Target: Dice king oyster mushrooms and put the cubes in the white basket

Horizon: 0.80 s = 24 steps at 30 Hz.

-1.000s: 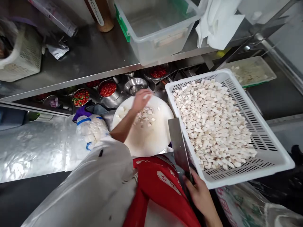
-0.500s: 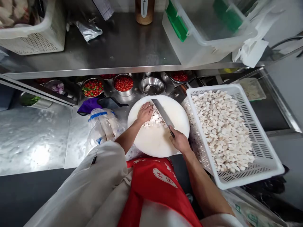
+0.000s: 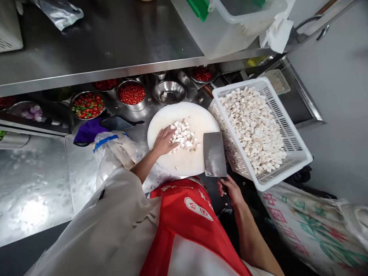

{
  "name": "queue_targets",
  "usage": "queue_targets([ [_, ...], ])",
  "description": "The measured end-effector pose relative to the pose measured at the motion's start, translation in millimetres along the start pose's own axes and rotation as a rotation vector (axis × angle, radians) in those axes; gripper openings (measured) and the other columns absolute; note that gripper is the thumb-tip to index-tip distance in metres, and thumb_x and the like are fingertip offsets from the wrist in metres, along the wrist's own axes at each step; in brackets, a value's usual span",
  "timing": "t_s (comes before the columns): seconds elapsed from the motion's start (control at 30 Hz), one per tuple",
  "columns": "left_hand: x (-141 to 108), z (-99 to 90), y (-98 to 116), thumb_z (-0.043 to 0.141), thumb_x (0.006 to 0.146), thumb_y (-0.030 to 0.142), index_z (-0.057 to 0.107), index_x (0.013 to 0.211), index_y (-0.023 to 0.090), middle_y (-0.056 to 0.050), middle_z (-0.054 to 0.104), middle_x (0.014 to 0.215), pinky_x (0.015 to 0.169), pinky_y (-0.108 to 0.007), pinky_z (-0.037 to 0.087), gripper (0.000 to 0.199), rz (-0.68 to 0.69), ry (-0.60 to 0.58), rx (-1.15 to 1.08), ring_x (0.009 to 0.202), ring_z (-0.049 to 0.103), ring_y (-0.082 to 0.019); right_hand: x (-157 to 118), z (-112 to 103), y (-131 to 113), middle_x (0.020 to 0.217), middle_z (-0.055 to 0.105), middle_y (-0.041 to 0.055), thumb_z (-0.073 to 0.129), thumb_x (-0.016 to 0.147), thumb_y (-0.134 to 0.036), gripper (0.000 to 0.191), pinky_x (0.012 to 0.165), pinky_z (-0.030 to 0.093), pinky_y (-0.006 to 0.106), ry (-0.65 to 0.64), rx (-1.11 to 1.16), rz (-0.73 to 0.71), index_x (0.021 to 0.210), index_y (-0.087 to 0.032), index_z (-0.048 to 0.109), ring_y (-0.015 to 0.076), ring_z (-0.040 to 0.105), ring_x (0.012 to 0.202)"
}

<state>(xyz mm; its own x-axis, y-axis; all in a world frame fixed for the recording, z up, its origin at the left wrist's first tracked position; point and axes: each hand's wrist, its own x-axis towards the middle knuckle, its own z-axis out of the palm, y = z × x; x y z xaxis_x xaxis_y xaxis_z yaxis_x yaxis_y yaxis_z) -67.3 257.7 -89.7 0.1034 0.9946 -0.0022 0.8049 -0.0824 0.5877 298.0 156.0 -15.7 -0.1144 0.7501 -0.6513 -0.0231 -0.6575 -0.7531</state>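
A round white cutting board [image 3: 186, 166] lies in front of me, with a loose pile of white diced pieces [image 3: 185, 136] on it, some tan-edged like king oyster mushroom. My left hand [image 3: 165, 142] rests on the board at the pile's left side, fingers and thumb apart, fingertips touching some pieces. In my right hand [image 3: 232, 191] is the handle of a cleaver [image 3: 214, 154]. Its broad blade faces up, over the board's right edge and apart from the pile. On the right, a white slotted basket [image 3: 299, 163] holds a big heap of similar cubes [image 3: 253, 126].
Behind the board stand metal bowls of chopped red chilli [image 3: 132, 94], mixed red-green chilli [image 3: 87, 105] and a nearly bare bowl [image 3: 169, 92]. A steel shelf [image 3: 115, 42] overhangs them. A plastic bag [image 3: 115, 151] of long pale pieces and purple cloth [image 3: 87, 130] lie left.
The cleaver has come off the pile, moving right and toward me, and its blade has turned broadside. My left hand stays by the pile, fingers wider apart. The camera view has shifted.
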Motion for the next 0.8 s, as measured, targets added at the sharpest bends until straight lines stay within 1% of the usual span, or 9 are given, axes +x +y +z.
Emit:
queue_targets([
  [0.07,-6,12.1,18,0.072,0.081,0.057,0.046,0.149,0.026,-0.008,0.026,0.166,0.129,-0.047,0.017,0.079,-0.030,0.015,0.029,0.153,0.027,-0.030,4,17,21,0.058,0.048,-0.0063,0.075,0.076,-0.044,0.033,0.039,0.032,0.027,-0.014,0.074,0.019,0.082,-0.026,0.048,0.0101,0.038,0.039],
  [0.17,1,25.7,43,0.076,0.077,0.059,0.049,0.147,0.029,-0.008,0.026,0.166,0.127,-0.047,0.021,0.081,-0.085,0.074,0.011,0.153,0.026,-0.032,21,52,41,0.055,0.048,-0.0091,0.078,0.072,-0.046,0.041,0.036,0.034,0.023,-0.081,0.142,0.049,0.084,-0.025,0.045,0.0085,0.038,0.038],
  [0.23,11,29.1,54,0.076,0.078,0.058,0.050,0.146,0.027,-0.010,0.030,0.163,0.126,-0.046,0.026,0.079,-0.099,0.103,-0.029,0.152,0.029,-0.031,34,73,46,0.056,0.050,-0.0090,0.079,0.072,-0.043,0.041,0.035,0.035,0.022,-0.138,0.172,0.069,0.085,-0.025,0.045,0.0085,0.040,0.038],
  [0.3,20,29.5,60,0.075,0.080,0.054,0.052,0.144,0.025,-0.011,0.036,0.159,0.125,-0.043,0.030,0.074,-0.106,0.131,-0.071,0.150,0.033,-0.029,42,88,47,0.056,0.052,-0.0090,0.079,0.072,-0.040,0.040,0.034,0.036,0.021,-0.187,0.195,0.080,0.085,-0.025,0.044,0.0083,0.041,0.038],
  [0.4,26,28.8,64,0.075,0.083,0.045,0.055,0.139,0.023,-0.011,0.044,0.152,0.122,-0.036,0.036,0.063,-0.112,0.188,-0.114,0.145,0.039,-0.024,46,100,46,0.056,0.052,-0.0098,0.077,0.073,-0.036,0.037,0.034,0.036,0.020,-0.241,0.228,0.087,0.085,-0.025,0.044,0.0076,0.040,0.037],
  [0.5,26,26.5,68,0.076,0.083,0.042,0.056,0.137,0.023,-0.010,0.047,0.149,0.120,-0.036,0.038,0.060,-0.120,0.221,-0.117,0.142,0.043,-0.023,41,102,43,0.056,0.051,-0.0103,0.074,0.075,-0.034,0.033,0.033,0.035,0.019,-0.275,0.260,0.088,0.084,-0.025,0.044,0.0067,0.039,0.037],
  [0.6,28,19.0,79,0.078,0.081,0.043,0.058,0.134,0.024,-0.009,0.048,0.148,0.119,-0.038,0.040,0.060,-0.113,0.245,-0.101,0.141,0.045,-0.025,35,96,36,0.055,0.051,-0.0102,0.073,0.074,-0.032,0.031,0.033,0.035,0.019,-0.291,0.297,0.078,0.083,-0.025,0.045,0.0068,0.039,0.036],
  [0.7,37,8.3,105,0.079,0.080,0.044,0.058,0.133,0.025,-0.009,0.048,0.148,0.119,-0.041,0.041,0.060,-0.065,0.294,-0.080,0.140,0.045,-0.027,28,83,21,0.055,0.052,-0.0093,0.074,0.072,-0.031,0.031,0.032,0.035,0.020,-0.293,0.343,0.058,0.083,-0.024,0.047,0.0076,0.039,0.036],
  [0.8,59,4.3,146,0.079,0.079,0.046,0.058,0.133,0.027,-0.009,0.048,0.147,0.120,-0.043,0.039,0.061,0.047,0.317,-0.071,0.141,0.044,-0.028,19,57,2,0.055,0.052,-0.0092,0.075,0.072,-0.030,0.031,0.032,0.034,0.020,-0.254,0.405,0.019,0.087,-0.024,0.049,0.0079,0.039,0.036],
])
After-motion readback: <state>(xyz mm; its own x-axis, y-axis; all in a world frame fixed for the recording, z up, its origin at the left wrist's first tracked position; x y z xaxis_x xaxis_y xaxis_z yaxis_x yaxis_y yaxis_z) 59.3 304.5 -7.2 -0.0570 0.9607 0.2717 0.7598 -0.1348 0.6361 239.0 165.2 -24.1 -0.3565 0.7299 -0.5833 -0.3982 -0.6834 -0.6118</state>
